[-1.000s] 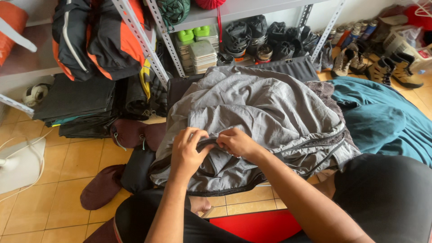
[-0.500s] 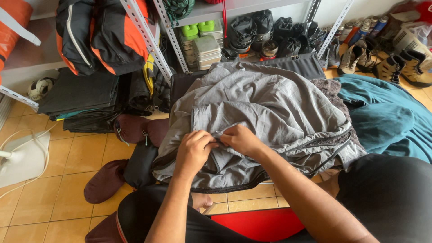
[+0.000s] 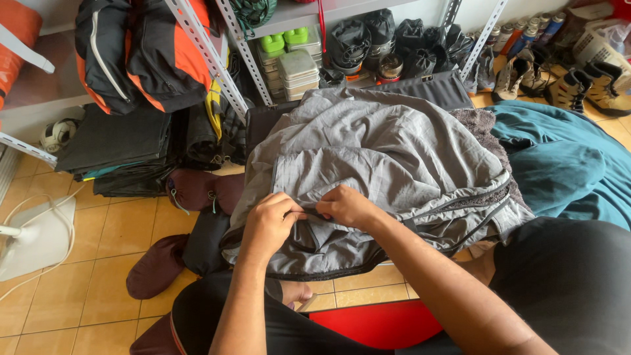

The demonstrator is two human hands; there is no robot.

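- My left hand [image 3: 268, 223] and right hand [image 3: 346, 205] pinch a dark zipper edge of the crumpled grey jacket [image 3: 388, 154], fingers closed narrow on it.
- Just beyond my fingers the jacket lies heaped.
- Maroon bags [image 3: 197, 189] lie left of them, a teal cloth [image 3: 565, 164] right.

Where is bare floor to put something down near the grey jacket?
Bare tan floor tiles lie left of the crumpled grey fabric jacket, between the white fan base and the maroon pouches. A narrow strip of tiles shows under the jacket's hem. The metal shelves and boots are crowded.
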